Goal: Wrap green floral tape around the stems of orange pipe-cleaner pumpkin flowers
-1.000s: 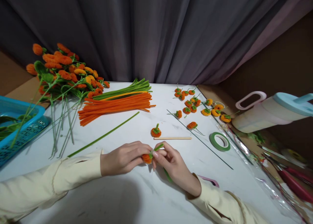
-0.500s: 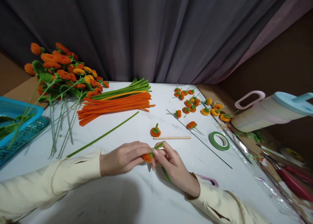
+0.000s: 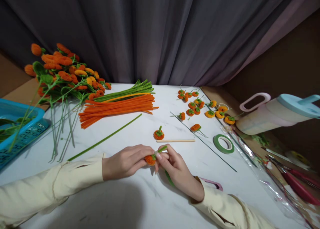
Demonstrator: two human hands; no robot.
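My left hand [image 3: 125, 161] pinches a small orange pipe-cleaner pumpkin [image 3: 150, 159] just above the white table [image 3: 125, 202]. My right hand [image 3: 178, 170] is closed on the green pipe cleaner [image 3: 162, 149] that comes out of the pumpkin's top; its tail runs under my palm. Both hands meet at the table's near middle. A finished pumpkin [image 3: 159, 134] and a thin wooden stick [image 3: 176, 140] lie just beyond my fingers.
Orange pipe cleaners [image 3: 117, 109] and green ones [image 3: 125, 92] lie in bundles at the back. A bunch of orange flowers [image 3: 62, 72] and a blue basket [image 3: 17, 129] sit left. Several small pumpkins [image 3: 200, 106], green tape [image 3: 223, 144], a wire [image 3: 202, 142] and a jug [image 3: 277, 114] are right.
My hands stay in place; the fingers have shifted slightly on the pumpkin and its green stem. The view has moved a little.
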